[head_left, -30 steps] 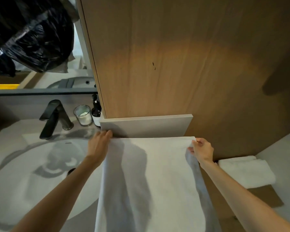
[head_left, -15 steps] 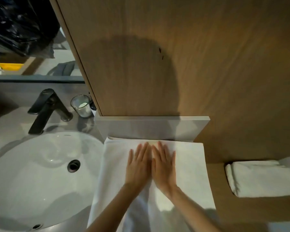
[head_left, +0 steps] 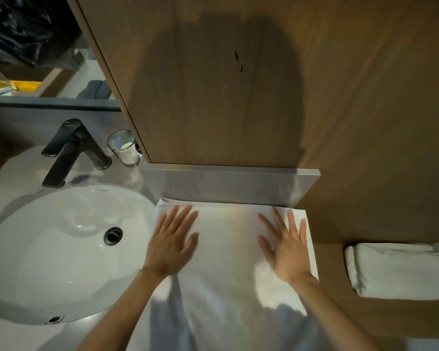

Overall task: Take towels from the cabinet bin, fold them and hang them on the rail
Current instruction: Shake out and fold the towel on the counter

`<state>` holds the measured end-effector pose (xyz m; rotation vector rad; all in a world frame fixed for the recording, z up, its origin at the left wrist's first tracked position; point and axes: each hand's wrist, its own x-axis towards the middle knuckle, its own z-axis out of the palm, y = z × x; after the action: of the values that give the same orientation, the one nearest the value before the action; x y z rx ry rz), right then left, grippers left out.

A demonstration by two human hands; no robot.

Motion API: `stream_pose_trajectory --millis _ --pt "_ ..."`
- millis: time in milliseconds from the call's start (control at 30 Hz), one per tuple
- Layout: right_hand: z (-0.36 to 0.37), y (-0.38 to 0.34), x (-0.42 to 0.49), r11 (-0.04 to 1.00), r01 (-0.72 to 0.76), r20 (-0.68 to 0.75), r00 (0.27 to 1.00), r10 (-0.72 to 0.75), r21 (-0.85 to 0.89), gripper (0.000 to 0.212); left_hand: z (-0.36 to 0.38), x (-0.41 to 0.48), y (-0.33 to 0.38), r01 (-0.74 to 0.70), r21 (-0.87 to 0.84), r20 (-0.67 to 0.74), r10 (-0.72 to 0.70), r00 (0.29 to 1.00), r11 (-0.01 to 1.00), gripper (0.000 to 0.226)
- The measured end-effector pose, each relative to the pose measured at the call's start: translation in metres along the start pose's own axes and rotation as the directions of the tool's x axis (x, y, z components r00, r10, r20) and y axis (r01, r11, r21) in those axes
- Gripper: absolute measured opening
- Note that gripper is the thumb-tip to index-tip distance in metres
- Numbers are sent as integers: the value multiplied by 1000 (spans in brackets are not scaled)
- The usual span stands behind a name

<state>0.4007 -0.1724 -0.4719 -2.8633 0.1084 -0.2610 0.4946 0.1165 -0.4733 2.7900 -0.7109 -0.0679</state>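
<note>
A white towel [head_left: 228, 239] lies spread on the counter in front of a grey ledge [head_left: 228, 184], its near end hanging over the counter's front edge. My left hand [head_left: 171, 243] presses flat on the towel's left side with straight, spread fingers. My right hand [head_left: 287, 245] presses flat on its right side the same way. A second white towel [head_left: 395, 271], folded, rests on a wooden surface at the right. No rail or cabinet bin is in view.
A white round sink [head_left: 61, 254] with a dark drain sits at the left, a black faucet [head_left: 69, 150] behind it. A glass candle holder [head_left: 124, 148] stands beside the wooden cabinet panel [head_left: 238, 84]. A black plastic bag [head_left: 23, 29] shows at upper left.
A second ago both hands pinched the towel's far corners. Half a second ago they lay flat together at its middle. Now they have slid apart toward the towel's left and right sides.
</note>
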Motion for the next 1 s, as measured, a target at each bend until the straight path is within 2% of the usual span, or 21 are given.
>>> stream_pose_trajectory --millis 33,67,100,133,167,200,233,267,300,367,467,567,633,700,733,767,800,833,867,1000 --pt "0 0 -3 986 -29 -35 999 35 162 56 0 0 1 12 3 2 -12 1000 1000 55" --pt "-2 2 0 965 -59 15 998 57 254 56 1 -1 3 28 3 6 -28 1000 1000 56" --pt "-6 3 4 898 -87 73 995 61 432 57 0 -2 6 53 -1 7 -53 999 999 57" --pt "4 2 -1 769 -181 170 981 96 613 60 -1 -4 10 84 -12 -4 -84 996 996 58" --pt "8 1 -6 649 -202 164 979 119 733 61 -2 -7 17 109 -26 -23 -109 994 994 60" --pt "6 -6 -11 832 -43 24 999 36 554 60 -4 -11 26 120 -36 -49 -122 991 992 59" --pt "1 -7 -4 994 -1 6 1000 1 114 58 -4 -16 38 117 -40 -80 -120 990 992 56" --pt "6 -14 -3 999 -21 30 999 20 40 55 -3 -23 52 105 -42 -105 -109 988 994 53" --pt "9 -28 -5 991 -109 -5 994 110 76 53 0 -32 66 88 -50 -122 -93 988 995 52" --pt "10 -59 -27 980 -115 -9 993 118 162 55 11 -49 90 58 -74 -127 -67 990 996 52" --pt "25 -98 -62 980 -176 29 984 174 88 54 26 -73 105 107 -86 -70 -113 991 990 53" --pt "25 -102 -82 988 -124 26 992 123 92 51 24 -88 96 157 -48 -22 -158 987 986 52" --pt "16 -91 -88 961 -129 134 986 98 246 49 16 -93 85 136 -31 -17 -137 990 990 52" --pt "10 -69 -97 979 -62 98 994 44 196 49 10 -100 67 131 -8 -11 -131 991 991 52" --pt "5 -58 -100 978 -36 132 991 8 207 51 7 -103 57 133 -8 -12 -133 991 991 52" --pt "2 -49 -105 989 -39 113 993 23 144 54 4 -107 47 130 -18 -10 -131 991 991 53" --pt "-5 -43 -109 997 -82 86 993 81 11 55 2 -113 38 118 -24 -9 -118 993 993 53" --pt "-9 -37 -111 985 -171 86 981 171 -7 55 0 -118 31 100 -21 -7 -100 995 995 54" --pt "-14 -32 -114 979 -191 109 974 198 -67 55 -2 -123 24 83 -14 2 -83 997 996 54" --pt "-22 -34 -114 967 -237 220 942 253 -98 56 -6 -129 12 89 -27 37 -88 995 996 67"
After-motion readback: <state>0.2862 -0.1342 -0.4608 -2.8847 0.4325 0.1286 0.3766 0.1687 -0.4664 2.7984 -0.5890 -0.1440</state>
